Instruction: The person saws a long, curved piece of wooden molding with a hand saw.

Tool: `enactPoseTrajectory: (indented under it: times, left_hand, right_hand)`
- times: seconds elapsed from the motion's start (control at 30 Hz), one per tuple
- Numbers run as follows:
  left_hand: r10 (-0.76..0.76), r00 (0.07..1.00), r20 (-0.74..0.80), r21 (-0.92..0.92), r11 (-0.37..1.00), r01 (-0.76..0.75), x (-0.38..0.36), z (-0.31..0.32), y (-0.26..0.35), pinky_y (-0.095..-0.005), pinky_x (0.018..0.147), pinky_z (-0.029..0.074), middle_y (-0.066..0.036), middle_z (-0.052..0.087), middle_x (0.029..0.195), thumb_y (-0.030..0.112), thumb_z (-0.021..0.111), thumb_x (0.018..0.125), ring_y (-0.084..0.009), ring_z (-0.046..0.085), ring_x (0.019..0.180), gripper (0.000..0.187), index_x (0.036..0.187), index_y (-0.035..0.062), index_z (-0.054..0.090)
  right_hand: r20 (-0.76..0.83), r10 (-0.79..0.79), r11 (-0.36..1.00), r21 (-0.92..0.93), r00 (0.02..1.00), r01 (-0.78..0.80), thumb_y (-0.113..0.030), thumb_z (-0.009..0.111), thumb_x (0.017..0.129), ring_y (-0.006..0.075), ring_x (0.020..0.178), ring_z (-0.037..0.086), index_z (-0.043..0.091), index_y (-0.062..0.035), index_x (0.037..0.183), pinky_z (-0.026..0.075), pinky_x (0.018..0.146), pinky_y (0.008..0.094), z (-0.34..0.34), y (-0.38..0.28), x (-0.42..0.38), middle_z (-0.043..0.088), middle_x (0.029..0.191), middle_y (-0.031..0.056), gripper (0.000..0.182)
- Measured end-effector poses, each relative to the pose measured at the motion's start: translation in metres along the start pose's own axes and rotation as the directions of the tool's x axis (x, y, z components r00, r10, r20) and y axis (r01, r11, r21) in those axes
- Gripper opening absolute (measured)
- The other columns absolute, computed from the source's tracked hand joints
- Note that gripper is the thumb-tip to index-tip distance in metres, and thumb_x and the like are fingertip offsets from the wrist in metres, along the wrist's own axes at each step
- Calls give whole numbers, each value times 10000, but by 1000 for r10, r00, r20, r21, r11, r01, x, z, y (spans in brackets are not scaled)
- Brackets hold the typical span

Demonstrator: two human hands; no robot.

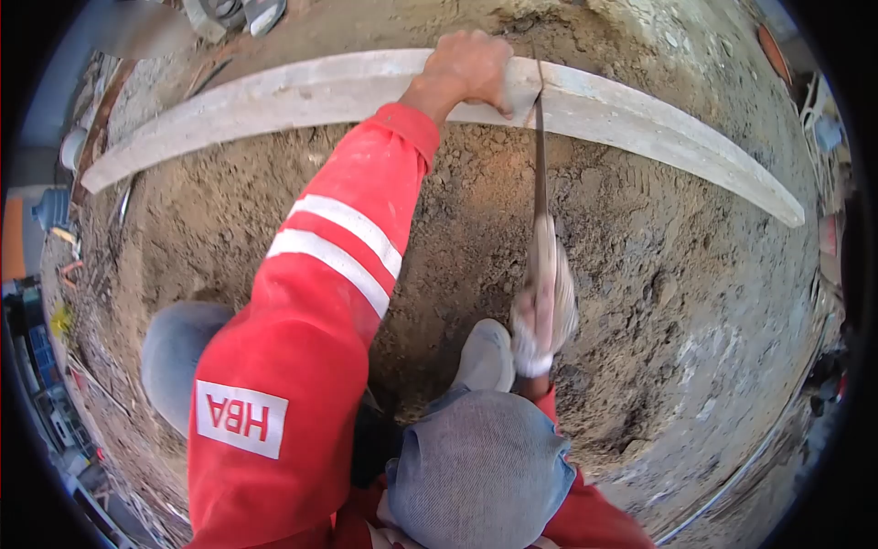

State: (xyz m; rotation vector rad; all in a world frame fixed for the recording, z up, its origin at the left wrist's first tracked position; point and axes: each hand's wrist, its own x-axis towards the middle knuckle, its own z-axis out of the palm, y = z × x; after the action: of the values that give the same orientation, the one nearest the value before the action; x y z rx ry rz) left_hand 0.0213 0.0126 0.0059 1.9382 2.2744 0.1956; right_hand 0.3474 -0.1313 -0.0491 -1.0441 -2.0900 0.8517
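Note:
A long, pale beam (366,89) lies across the dirt, looking curved in the wide view. My bare left hand (465,69) is wrapped over its upper edge near the middle, thumb on the near side. Just right of that hand, a thin saw blade (540,165) crosses the beam at a dark cut line. My right hand (541,306), in a whitish glove and somewhat blurred, is closed round the saw's handle below the beam, above my shoe.
Loose brown soil (622,274) surrounds the beam. My jeans-covered knee (485,467) and grey shoe (487,357) are close below the right hand. Part of another shoe (263,14) shows at the top left. Blue containers (52,209) stand at the far left.

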Motion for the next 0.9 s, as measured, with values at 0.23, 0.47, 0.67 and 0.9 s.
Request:
enactPoseTrajectory:
  times: [0.23,0.47,0.67,0.9]
  left_hand:
    - [-24,994,-105,-4,1000,23,1,6,-2,-483,910,588,-178,773,1029,534,940,566,-371,743,1012,688,1066,93,767]
    - [-79,997,-25,41,996,80,2,3,4,-499,909,583,-188,767,1054,527,933,566,-398,737,1016,698,1088,97,760]
    - [-77,997,-32,-8,997,76,-2,0,5,-508,913,581,-206,762,1057,554,920,564,-415,731,1021,711,1083,95,760]
    - [-30,999,-17,-49,998,29,6,1,-9,-515,925,576,-210,764,1056,575,923,542,-415,729,1024,742,1088,100,763]
  right_hand:
    - [-245,-360,920,65,900,386,-16,599,884,428,1299,597,501,-65,1538,500,1078,477,51,22,144,573,1486,227,664]
    - [61,-88,991,-93,994,94,-109,531,999,213,1057,584,491,20,1529,475,850,317,-10,15,-50,565,1533,158,547]
    - [-296,-342,933,7,892,360,-48,667,963,136,966,661,528,-25,1514,554,846,305,67,30,149,652,1403,102,569]
    - [49,-43,999,13,998,43,-60,539,871,396,1300,588,424,-69,1597,492,1077,435,9,4,24,530,1547,191,734]
